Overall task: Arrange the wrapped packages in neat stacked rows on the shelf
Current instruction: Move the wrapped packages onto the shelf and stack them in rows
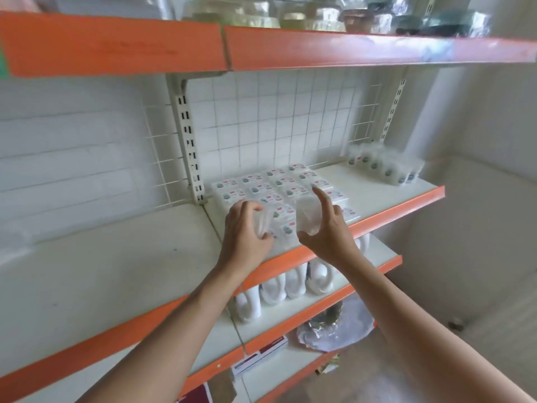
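Each of your hands grips one upright pack just above the front of the rows [279, 184] on the shelf [366, 193]: left hand [247, 232] on the left pack [263, 221], right hand [329, 232] on the right pack [308, 216], forefinger raised. Lay them flat, labels up, edges flush with their neighbours. Mind the orange lip [401, 207]; loose packs [383, 167] stand far right.

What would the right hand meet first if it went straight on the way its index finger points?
Probably the rear rows of stacked packages; the right hand, holding a wrapped package, seems just above them, so it might pass over to the wire grid. Depth is unclear.
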A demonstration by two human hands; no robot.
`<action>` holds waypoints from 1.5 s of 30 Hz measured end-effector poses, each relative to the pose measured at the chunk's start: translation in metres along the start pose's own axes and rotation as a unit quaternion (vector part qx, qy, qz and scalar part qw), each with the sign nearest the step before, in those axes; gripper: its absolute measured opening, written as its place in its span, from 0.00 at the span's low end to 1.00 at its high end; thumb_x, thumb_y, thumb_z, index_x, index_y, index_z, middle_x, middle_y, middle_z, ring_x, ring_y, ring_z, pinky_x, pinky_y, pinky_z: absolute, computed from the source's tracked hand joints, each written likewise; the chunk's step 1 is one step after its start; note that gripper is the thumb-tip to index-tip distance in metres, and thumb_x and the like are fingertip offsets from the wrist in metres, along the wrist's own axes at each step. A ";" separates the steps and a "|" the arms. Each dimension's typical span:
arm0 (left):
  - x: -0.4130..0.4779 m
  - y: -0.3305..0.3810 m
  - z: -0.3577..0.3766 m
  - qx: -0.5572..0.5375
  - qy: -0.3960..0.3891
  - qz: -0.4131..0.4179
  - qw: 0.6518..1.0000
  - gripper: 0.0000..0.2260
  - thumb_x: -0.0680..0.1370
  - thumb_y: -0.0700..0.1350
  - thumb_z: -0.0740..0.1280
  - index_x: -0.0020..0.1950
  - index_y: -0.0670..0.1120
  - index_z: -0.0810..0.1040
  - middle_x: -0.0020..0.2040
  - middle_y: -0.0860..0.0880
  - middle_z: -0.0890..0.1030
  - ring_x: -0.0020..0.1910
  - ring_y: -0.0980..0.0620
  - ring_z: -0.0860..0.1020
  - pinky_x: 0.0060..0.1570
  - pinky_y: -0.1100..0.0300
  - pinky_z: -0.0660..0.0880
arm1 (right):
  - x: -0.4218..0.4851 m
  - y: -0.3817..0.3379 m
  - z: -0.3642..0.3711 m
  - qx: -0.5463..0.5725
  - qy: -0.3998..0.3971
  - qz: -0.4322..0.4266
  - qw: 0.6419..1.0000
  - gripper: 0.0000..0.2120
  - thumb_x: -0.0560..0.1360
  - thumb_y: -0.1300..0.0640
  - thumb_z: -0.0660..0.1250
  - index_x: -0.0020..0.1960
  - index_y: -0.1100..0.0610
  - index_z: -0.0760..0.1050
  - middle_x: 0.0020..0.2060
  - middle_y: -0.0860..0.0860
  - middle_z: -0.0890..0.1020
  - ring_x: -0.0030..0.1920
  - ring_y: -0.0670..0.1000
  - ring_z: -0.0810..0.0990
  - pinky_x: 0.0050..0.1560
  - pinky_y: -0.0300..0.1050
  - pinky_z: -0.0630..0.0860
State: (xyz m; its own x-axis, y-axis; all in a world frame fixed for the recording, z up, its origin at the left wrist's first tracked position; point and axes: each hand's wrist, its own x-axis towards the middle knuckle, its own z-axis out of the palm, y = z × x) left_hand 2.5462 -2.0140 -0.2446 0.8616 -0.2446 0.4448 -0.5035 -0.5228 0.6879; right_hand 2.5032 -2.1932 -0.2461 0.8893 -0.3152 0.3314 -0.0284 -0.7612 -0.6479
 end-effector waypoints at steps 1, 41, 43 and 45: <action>0.005 0.009 0.012 -0.002 -0.005 -0.005 1.000 0.21 0.66 0.35 0.72 0.57 0.42 0.73 0.59 0.45 0.72 0.61 0.46 0.71 0.57 0.69 0.60 | 0.004 0.013 -0.010 -0.003 -0.003 0.001 1.000 0.41 0.68 0.57 0.73 0.75 0.45 0.56 0.55 0.55 0.69 0.44 0.54 0.74 0.46 0.43 0.68; 0.139 0.092 0.246 -0.021 -0.020 -0.164 0.986 0.26 0.70 0.39 0.71 0.65 0.52 0.68 0.63 0.55 0.70 0.62 0.56 0.71 0.57 0.62 0.68 | 0.203 0.265 -0.075 -0.046 -0.058 -0.103 0.992 0.21 0.71 0.55 0.71 0.62 0.57 0.71 0.59 0.55 0.73 0.54 0.57 0.75 0.48 0.45 0.71; 0.140 0.099 0.254 -0.016 -0.012 -0.160 0.987 0.28 0.69 0.37 0.71 0.67 0.50 0.67 0.64 0.51 0.68 0.61 0.57 0.69 0.56 0.65 0.65 | 0.205 0.268 -0.082 -0.027 -0.030 -0.161 0.986 0.19 0.72 0.58 0.71 0.61 0.60 0.73 0.59 0.57 0.75 0.57 0.59 0.76 0.53 0.47 0.74; 0.141 0.107 0.260 -0.017 -0.011 -0.163 0.986 0.32 0.69 0.37 0.71 0.70 0.50 0.64 0.64 0.50 0.65 0.60 0.58 0.67 0.55 0.67 0.63 | 0.207 0.266 -0.090 0.017 -0.038 -0.202 0.979 0.18 0.73 0.59 0.70 0.62 0.60 0.74 0.59 0.55 0.76 0.59 0.56 0.76 0.56 0.41 0.71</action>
State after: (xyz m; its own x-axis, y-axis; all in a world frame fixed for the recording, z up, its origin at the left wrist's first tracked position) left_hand 2.6306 -2.3167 -0.2577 0.9789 -0.0856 0.1856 -0.2018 -0.5483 0.8116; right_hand 2.6386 -2.5120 -0.2876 0.8563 0.0504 0.5140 0.3457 -0.7953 -0.4980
